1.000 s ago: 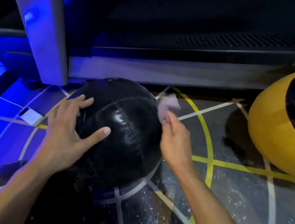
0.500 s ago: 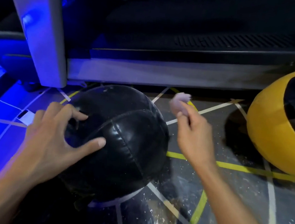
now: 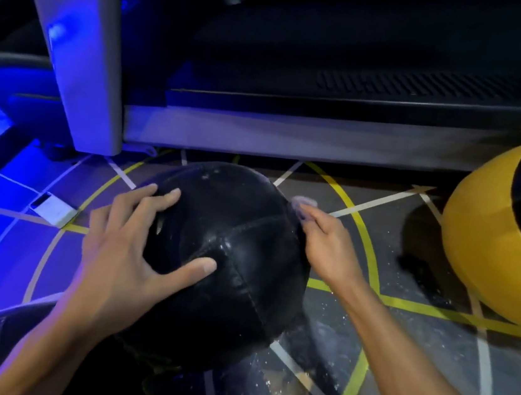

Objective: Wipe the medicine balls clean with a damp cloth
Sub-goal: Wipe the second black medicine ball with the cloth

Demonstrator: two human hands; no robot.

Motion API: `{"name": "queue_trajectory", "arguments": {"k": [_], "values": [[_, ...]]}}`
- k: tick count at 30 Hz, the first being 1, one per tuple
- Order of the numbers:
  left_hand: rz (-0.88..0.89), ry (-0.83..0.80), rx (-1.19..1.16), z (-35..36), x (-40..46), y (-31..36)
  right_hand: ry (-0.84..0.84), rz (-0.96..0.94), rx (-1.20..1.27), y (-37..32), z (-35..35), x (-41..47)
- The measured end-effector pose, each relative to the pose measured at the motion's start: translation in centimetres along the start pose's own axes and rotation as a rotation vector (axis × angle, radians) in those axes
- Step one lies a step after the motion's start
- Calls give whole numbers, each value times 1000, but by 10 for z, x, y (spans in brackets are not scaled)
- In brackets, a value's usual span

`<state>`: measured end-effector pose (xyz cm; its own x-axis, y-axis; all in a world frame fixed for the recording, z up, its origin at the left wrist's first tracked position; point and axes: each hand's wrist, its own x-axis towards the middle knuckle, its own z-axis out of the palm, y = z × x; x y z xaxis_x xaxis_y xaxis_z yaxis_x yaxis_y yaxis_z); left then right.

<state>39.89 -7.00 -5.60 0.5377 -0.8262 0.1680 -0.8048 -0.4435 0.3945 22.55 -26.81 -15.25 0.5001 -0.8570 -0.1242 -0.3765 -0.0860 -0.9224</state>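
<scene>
On the floor (image 3: 416, 331), in the middle of its painted yellow and white lines, lies the black medicine ball (image 3: 232, 259), and both hands are on it. The right hand (image 3: 328, 248) pinches a small pale cloth (image 3: 304, 204) between thumb and fingertips, the fingers closed together on it, and holds it against the upper right side of the ball. The left hand (image 3: 128, 246) lies spread on the upper left side, fingers straight and well apart, thumb reaching to the seam at the top; it presses and does not clasp.

The ball looks heavy and a little soft, with stitched leather-like panels that shine, so I judge it may be slippery when damp. It seems too wide for one hand to close around; a flat palm on top, or two hands at opposite sides, should steady or turn it.

Near the right edge of the floor rests a yellow ball (image 3: 481, 257), well apart. Behind stands a grey machine frame (image 3: 82, 60), and a small white device (image 3: 54, 209) lies to the left.
</scene>
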Motion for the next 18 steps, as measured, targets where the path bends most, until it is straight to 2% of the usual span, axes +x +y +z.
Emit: {"name": "queue_trajectory", "arguments": {"k": [3,4,5,6,8,9,10,12,14,15,16,18], "values": [[-12,14,18,2,-7,6,26,-272,5,-25,3,-31],[-12,12,17,2,-9,9,41,-307,-15,-19,3,-34],[-1,14,25,1,-12,11,35,-280,-46,-7,0,-30],[17,18,39,0,-14,13,22,-176,-81,5,-5,-22],[65,27,32,-3,-14,13,-18,12,-41,17,-17,-10],[81,31,-6,-4,-12,13,6,33,14,14,-18,-12],[90,39,-50,-5,-9,12,32,-4,62,4,-17,-18],[123,50,-67,-5,-5,14,23,-242,70,-22,-12,-36],[165,60,-62,-3,-5,18,-21,-460,-20,-39,-8,-54],[173,60,-69,-3,-7,20,-30,-480,-69,-33,-8,-50],[178,63,-74,-3,-10,21,-32,-429,-108,-22,-13,-36],[188,83,-75,-2,-16,22,-74,-153,-158,2,-25,-4]]}}
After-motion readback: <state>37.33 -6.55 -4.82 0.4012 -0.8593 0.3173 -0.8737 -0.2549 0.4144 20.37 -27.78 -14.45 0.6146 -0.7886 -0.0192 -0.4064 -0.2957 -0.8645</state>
